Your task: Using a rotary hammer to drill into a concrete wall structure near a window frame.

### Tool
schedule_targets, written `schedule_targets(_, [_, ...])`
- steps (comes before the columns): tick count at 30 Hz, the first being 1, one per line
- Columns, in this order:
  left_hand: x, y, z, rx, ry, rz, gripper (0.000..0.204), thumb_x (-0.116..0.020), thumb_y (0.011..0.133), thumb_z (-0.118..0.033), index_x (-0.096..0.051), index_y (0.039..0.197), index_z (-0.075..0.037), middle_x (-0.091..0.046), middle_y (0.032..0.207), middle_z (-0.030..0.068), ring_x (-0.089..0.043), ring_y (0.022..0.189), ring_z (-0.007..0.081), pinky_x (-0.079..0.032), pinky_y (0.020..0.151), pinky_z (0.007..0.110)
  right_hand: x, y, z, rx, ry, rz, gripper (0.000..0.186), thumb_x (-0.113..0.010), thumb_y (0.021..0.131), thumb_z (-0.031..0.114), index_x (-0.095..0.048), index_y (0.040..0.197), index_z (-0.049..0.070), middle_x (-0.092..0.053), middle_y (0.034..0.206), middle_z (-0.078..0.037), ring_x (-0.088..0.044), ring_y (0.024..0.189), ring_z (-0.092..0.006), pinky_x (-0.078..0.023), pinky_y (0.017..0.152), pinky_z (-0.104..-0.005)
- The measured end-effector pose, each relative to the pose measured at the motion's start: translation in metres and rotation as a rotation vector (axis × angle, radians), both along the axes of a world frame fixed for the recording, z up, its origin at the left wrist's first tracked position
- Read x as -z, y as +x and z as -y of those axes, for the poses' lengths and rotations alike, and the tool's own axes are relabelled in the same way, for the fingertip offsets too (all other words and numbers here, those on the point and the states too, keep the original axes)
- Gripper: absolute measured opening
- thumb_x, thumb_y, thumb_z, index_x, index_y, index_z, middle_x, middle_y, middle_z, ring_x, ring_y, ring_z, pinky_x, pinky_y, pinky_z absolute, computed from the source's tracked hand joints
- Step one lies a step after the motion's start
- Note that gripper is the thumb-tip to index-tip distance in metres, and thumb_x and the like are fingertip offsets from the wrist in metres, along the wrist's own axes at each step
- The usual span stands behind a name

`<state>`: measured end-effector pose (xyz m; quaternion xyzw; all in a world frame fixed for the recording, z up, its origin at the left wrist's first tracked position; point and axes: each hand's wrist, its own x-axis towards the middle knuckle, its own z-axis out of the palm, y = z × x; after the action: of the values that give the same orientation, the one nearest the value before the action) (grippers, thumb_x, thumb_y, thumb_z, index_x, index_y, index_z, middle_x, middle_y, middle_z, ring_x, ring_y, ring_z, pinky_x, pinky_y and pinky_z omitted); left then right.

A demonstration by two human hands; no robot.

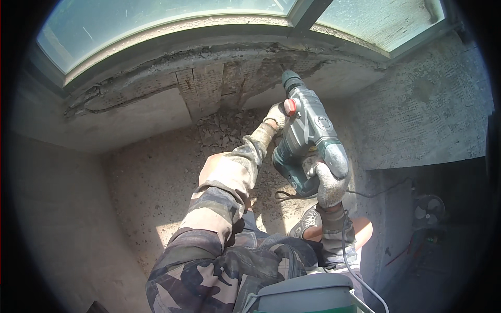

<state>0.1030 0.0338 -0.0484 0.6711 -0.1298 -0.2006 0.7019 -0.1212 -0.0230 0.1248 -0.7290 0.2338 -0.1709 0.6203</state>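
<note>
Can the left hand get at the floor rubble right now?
Probably not without letting go: the left hand seems to hold the drill near its front, though the rubble lies exposed.

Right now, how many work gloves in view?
2. One on the left hand, at the front of the power drill beside its red knob; one on the right hand, at its rear. The dark lower right could hide others.

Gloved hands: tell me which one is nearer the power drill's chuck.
The left hand, beside the red knob at the front of the power drill; the right hand is at its rear, farther from the chuck.
</note>
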Motion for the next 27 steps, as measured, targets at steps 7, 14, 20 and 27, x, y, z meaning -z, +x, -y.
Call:
schedule_targets(7, [-0.034,-0.025,0.019,0.069,0.425,0.318,0.044,-0.051,0.093,-0.045,-0.069,0.103,-0.007,-0.072,0.096,0.0165,-0.068,0.098,0.0328,-0.052,0.081,0.040,-0.074,-0.007,0.028,-0.097,-0.104,-0.131,0.011,-0.054,0.077,0.005,-0.062,0.076,-0.002,-0.062,0.065,-0.008,-0.059,0.052,-0.0161,-0.048,0.052,-0.0275])
schedule_targets(14, [-0.035,-0.020,0.013,0.097,0.216,0.112,0.049,-0.049,0.094,-0.049,-0.067,0.108,-0.005,-0.071,0.098,0.0192,-0.069,0.096,0.0324,-0.052,0.078,0.041,-0.072,0.003,0.016,-0.136,-0.136,-0.038,0.008,-0.058,0.074,0.001,-0.065,0.076,-0.002,-0.062,0.065,-0.005,-0.060,0.058,-0.0130,-0.046,0.052,-0.0267])
schedule_targets(20, [-0.035,0.006,0.015,0.225,0.555,0.310,0.058,-0.057,0.086,-0.056,-0.069,0.108,-0.004,-0.071,0.095,0.0217,-0.070,0.096,0.0325,-0.052,0.076,0.043,-0.077,0.037,0.037,-0.080,0.114,-0.010,0.006,-0.056,0.078,0.005,-0.059,0.075,0.001,-0.057,0.066,-0.008,-0.057,0.059,-0.0163,-0.049,0.057,-0.0305])
schedule_targets(27, [-0.026,-0.013,0.041,0.110,0.613,0.326,0.041,-0.059,0.082,-0.040,-0.071,0.102,-0.007,-0.070,0.094,0.0223,-0.066,0.100,0.0397,-0.053,0.083,0.046,-0.062,0.009,0.100,0.006,0.528,-0.006,0.009,-0.057,0.082,0.011,-0.053,0.088,0.005,-0.052,0.076,-0.004,-0.054,0.066,-0.0172,-0.051,0.064,-0.0340])
